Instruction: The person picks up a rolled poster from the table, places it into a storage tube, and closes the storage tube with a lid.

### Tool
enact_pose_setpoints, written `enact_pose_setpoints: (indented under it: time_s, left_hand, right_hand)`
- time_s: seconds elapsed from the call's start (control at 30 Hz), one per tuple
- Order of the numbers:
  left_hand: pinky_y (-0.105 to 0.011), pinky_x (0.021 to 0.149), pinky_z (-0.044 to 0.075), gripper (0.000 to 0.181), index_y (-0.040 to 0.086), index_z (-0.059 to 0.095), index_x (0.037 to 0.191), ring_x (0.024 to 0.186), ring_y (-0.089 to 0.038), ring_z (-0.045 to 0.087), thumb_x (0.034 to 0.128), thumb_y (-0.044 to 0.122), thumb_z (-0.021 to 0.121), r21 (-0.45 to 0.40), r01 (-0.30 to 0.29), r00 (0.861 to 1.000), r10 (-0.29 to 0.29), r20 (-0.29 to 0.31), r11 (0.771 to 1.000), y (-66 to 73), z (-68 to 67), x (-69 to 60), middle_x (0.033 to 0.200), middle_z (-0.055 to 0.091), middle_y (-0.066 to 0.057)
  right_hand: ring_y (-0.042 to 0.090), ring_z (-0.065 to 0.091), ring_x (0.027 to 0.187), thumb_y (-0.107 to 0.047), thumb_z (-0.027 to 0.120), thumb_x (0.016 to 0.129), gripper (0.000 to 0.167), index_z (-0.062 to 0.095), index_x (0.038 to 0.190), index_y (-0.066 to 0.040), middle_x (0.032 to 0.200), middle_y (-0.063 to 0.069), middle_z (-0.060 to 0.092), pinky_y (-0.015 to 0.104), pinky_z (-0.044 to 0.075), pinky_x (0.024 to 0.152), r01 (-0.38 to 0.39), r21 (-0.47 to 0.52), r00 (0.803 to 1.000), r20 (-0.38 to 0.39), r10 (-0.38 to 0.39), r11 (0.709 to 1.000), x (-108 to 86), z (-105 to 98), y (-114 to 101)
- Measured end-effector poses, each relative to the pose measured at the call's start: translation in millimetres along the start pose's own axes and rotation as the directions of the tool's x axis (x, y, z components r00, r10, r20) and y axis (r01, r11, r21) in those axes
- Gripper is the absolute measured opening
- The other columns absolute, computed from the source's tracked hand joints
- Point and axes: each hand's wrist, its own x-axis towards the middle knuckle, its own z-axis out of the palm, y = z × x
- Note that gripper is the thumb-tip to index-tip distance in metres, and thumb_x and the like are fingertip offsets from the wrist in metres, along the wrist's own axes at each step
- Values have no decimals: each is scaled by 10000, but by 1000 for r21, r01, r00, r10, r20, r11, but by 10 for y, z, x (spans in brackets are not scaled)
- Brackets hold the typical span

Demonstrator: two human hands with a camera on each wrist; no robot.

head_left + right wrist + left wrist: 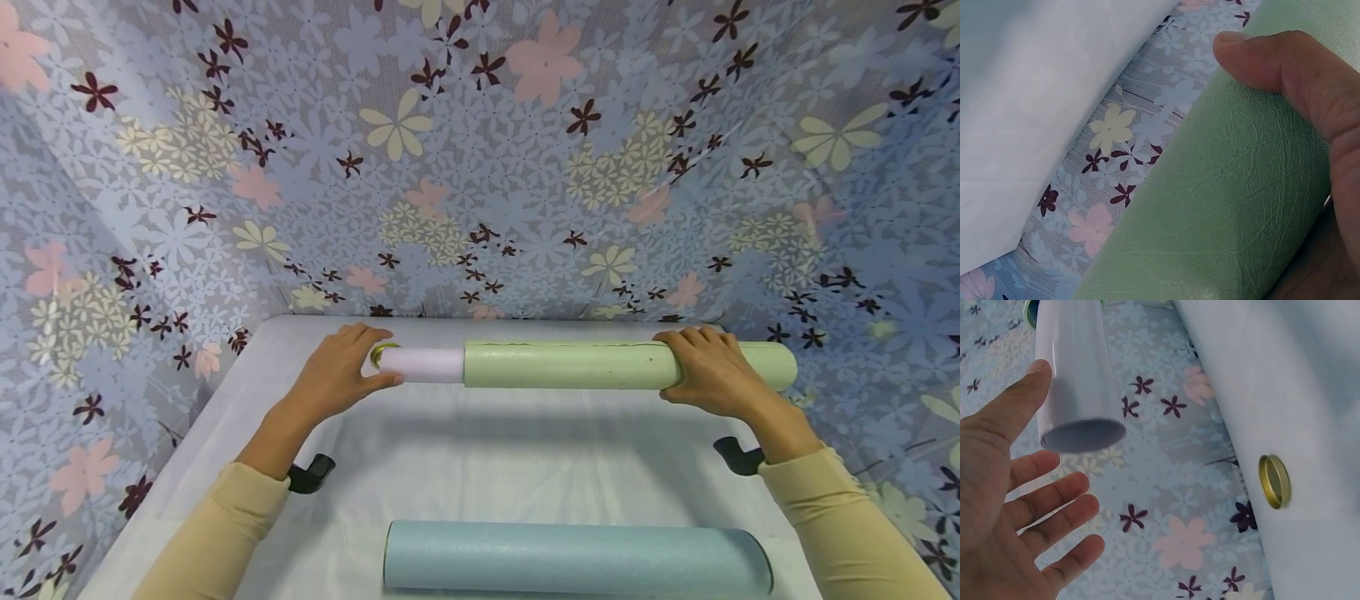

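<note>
A: Who is at work here, and with what?

B: A person in beige sleeves [217, 525] grips a pale green tube [562, 365] near its right end with the right hand [708, 367], thumb on the near side and fingers over the top. The tube lies level across the far part of a white-covered table [480, 479], its shadow falling on the near side.

A: And at the left?

B: A narrower white tube [427, 365] juts from the green one's left end. The left hand [333, 367] is at its tip, fingers spread and loosely extended; the thumb is at the tube's edge, though whether it touches cannot be told.

A: What else is in the scene?

B: A gold ring-shaped piece [1285, 478] rests on the white cover, well apart from the fingers in the left wrist view. A light blue cylinder [577, 558] lies at the near side, roughly parallel to the green tube. Flower-printed fabric [480, 150] rises beyond the table's far edge.
</note>
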Motion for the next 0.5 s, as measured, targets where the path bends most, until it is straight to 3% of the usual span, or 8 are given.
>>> enact_pose_setpoints:
  time_s: [0.3, 0.5]
  left_hand:
    - [-523, 894, 458, 605, 104, 516, 1314, 1122, -312, 531, 826, 411, 700, -152, 99, 995, -95, 33, 983, -149, 22, -129, 1262, 559, -124]
    - [-507, 883, 478, 574, 112, 503, 1325, 1143, -306, 536, 849, 375, 687, -282, 131, 991, -122, 50, 951, -228, 71, -188, 1273, 558, -122]
  right_hand:
    - [449, 444, 1130, -294, 834, 629, 761, 502, 1278, -74, 1211, 237, 560, 632, 322, 877, -11, -1, 1000, 18, 11, 1000, -24, -20, 9]
    - [455, 445, 1129, -295, 838, 624, 764, 504, 1275, -77, 1204, 237, 563, 629, 333, 863, -15, -10, 1000, 16, 15, 1000, -27, -22, 6]
